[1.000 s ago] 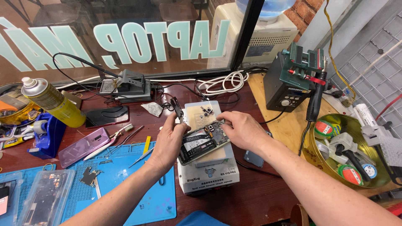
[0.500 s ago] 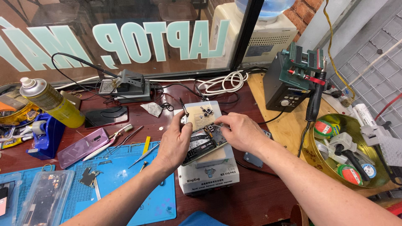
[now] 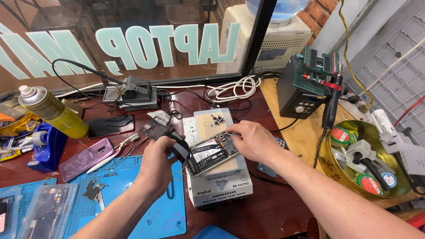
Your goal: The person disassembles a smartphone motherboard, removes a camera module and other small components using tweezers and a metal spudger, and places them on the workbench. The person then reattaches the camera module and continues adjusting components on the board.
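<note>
An opened phone (image 3: 211, 154) with its insides showing lies tilted on top of a white boxy heating plate (image 3: 220, 188). My right hand (image 3: 253, 141) rests on the phone's upper end, fingertips on the board near the camera area. My left hand (image 3: 156, 168) is just left of the phone, above the blue work mat (image 3: 146, 212). It is closed around a dark, flat black part (image 3: 167, 133) that sticks out above and beside my fingers. What exactly that part is, I cannot tell.
A yellow spray can (image 3: 55, 113), a pink phone (image 3: 86, 157) and a black phone (image 3: 110, 126) lie to the left. A soldering iron stand (image 3: 133, 94) and coiled white cable (image 3: 234, 88) sit at the back. At the right stand a dark soldering station (image 3: 305, 88) and a round gold tin (image 3: 330, 170) of tape rolls.
My left hand has drawn back to the left, off the phone, with the dark part in it. My right hand has stayed at the phone's upper end.
</note>
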